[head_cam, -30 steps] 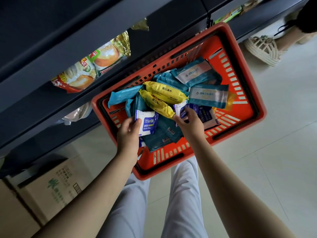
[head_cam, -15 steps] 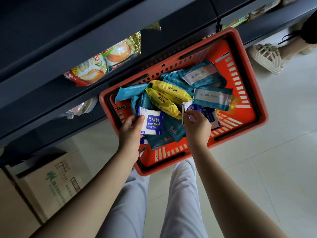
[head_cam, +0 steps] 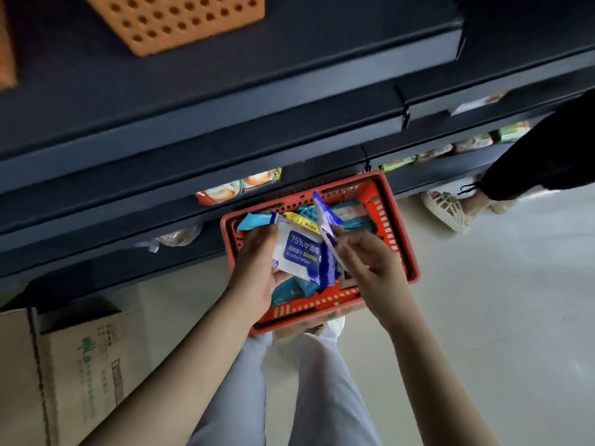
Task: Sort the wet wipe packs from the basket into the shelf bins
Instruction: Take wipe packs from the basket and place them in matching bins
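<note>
A red basket (head_cam: 401,226) stands on the floor against the dark shelving, with teal and yellow wet wipe packs (head_cam: 349,217) still inside. My left hand (head_cam: 257,265) holds a white and blue 75% alcohol wipe pack (head_cam: 297,252) above the basket, label facing me. My right hand (head_cam: 370,262) pinches a second white and blue pack (head_cam: 325,220), which stands on edge beside the first. An orange perforated bin (head_cam: 180,20) sits on a shelf at the top.
Dark shelves (head_cam: 225,123) with snack packets (head_cam: 238,188) fill the upper half. A cardboard box (head_cam: 77,365) stands on the floor at the left. Another person's sandalled foot (head_cam: 447,210) and dark trouser leg are at the right. My legs are below the basket.
Both hands have lifted one white and blue pack each out of the basket. My view has pulled back and tilted up, so the orange bin on the upper shelf has come into sight.
</note>
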